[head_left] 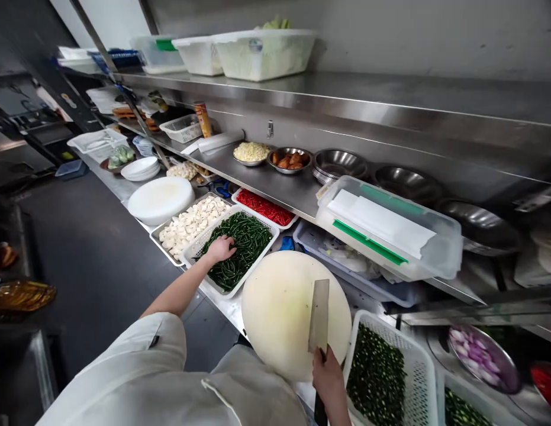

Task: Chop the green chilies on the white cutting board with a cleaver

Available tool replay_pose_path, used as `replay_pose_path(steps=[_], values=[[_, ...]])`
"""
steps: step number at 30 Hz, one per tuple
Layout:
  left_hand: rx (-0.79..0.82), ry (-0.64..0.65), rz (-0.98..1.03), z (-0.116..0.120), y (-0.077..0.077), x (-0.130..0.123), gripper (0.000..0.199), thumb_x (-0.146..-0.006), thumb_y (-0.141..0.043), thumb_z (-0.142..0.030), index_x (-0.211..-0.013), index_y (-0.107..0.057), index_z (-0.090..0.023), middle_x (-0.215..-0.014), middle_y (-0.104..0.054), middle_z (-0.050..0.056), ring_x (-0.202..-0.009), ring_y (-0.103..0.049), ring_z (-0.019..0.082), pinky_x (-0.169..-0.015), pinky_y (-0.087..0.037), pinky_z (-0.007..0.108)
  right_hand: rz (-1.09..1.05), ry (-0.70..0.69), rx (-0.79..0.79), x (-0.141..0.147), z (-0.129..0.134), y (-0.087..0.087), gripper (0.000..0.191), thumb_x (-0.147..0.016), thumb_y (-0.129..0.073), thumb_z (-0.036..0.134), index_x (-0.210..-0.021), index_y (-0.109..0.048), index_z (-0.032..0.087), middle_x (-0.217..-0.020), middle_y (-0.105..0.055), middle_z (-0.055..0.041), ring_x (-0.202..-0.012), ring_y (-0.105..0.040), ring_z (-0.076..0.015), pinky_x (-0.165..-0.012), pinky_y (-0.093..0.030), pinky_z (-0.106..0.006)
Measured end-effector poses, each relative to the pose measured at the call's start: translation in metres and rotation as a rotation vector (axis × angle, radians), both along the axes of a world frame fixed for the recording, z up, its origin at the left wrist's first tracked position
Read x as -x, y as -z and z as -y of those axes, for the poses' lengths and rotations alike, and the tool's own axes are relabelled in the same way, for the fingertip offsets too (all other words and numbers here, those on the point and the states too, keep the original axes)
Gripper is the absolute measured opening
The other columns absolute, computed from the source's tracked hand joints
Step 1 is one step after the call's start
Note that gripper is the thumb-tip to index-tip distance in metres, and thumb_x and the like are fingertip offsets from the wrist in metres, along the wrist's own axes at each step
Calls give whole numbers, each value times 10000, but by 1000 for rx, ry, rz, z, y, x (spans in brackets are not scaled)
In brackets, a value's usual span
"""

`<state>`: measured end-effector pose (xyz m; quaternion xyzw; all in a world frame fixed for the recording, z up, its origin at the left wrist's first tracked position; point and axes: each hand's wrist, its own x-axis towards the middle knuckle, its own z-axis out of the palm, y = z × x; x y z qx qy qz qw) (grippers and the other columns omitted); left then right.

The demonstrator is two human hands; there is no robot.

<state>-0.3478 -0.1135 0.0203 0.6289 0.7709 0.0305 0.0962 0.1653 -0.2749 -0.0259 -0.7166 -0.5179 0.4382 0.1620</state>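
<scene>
We see cool white light, glare along the upper steel shelf (pixel 368 102), dimness at left, blurred, stretched edges

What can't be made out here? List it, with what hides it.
All in the head view:
Left hand: whether it grips green vegetables; some fingertips are lost among them.
Cleaver: part of its handle, covered by the right hand.
Bin under the shelf: much of its contents, behind the shelf and lidded box.
Red food: the rest, cut off by the right edge.
Amber bottle: any wording, too blurred.

Commercial-style kitchen with steel shelving (pixel 390 94), cleaver (pixel 319 313), round chopping board (pixel 279 307).
</scene>
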Motion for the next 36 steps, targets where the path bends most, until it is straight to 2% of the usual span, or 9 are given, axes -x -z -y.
replay_pose_path(steps=[3, 6, 9, 12, 17, 24, 27, 31, 36], values=[[143, -102, 41, -11, 23, 19, 789, -829, -701, -675, -1513, -560, -307, -1522, -525, 161, -1399, -497, 460, -1118, -467, 586, -23, 55, 94, -4, -2, -3, 500, -870, -529, 661, -1088, -693, 241, -623, -667, -32, -503, -659, -264, -478, -490, -334], [200, -124, 52, -15, 51, 2, 954, -779, -717, -707, -1619, -424, -364, -1733, -277, 146, -1545, -197, 603, -1089, -406, 765, 13, 64, 132, -3, -4, -10, 503, -908, -484, 632, -1122, -689, 225, -609, -648, -23, -513, -659, -259, -503, -495, -329], [170, 61, 37, -7, 70, -19, 819, -824, -705, -597, -1578, -479, -370, -1695, -347, 137, -1567, -119, 585, -1078, -362, 828, 111, 59, 137, 5, -4, -15, 453, -943, -468, 574, -1144, -677, 225, -685, -704, -49, -603, -704, -271, -575, -521, -333], [168, 231, 60, 0, 76, -22, 797, -801, -750, -523, -1551, -510, -402, -1673, -381, 117, -1556, -150, 561, -1064, -410, 795, 231, 44, 109, 16, -1, -18, 382, -977, -440, 506, -1132, -658, 233, -830, -766, -95, -753, -748, -290, -675, -529, -339], [171, 108, 97, -15, 65, -18, 885, -759, -810, -465, -1578, -482, -394, -1708, -317, 125, -1466, -324, 536, -1022, -501, 710, 345, -21, 50, 28, 1, -22, 355, -1008, -352, 461, -1090, -622, 246, -898, -772, -134, -866, -751, -320, -729, -494, -355], [50, 182, 105, -6, 28, -2, 479, -896, -628, -297, -1373, -656, -326, -1273, -644, 81, -1127, -652, 286, -932, -564, 366, 130, 59, -100, 36, 8, -42, 403, -983, -428, 603, -819, -579, 268, -674, -680, -59, -646, -666, -249, -604, -452, -317], [-67, 140, 97, -3, 9, 14, 445, -908, -590, -346, -1346, -654, -298, -1214, -655, 57, -1050, -674, 243, -952, -556, 331, -125, 284, -56, 31, 18, -48, 522, -939, -480, 745, -738, -515, 264, -564, -592, -1, -479, -541, -176, -506, -417, -288], [-174, 90, 61, -12, -10, 23, 428, -911, -553, -449, -1299, -652, -298, -1167, -653, 17, -1097, -646, 229, -1049, -540, 358, -349, 658, -72, -6, 34, -43, 634, -823, -558, 886, -790, -518, 255, -615, -635, -3, -477, -533, -157, -475, -447, -283], [-294, 89, 56, -18, -30, -9, 408, -864, -563, -514, -1223, -660, -346, -1081, -654, -31, -1063, -641, 204, -1082, -541, 373, -352, 910, -165, -75, 73, -24, 648, -790, -584, 900, -786, -485, 259, -598, -615, 12, -497, -531, -149, -499, -468, -280]])
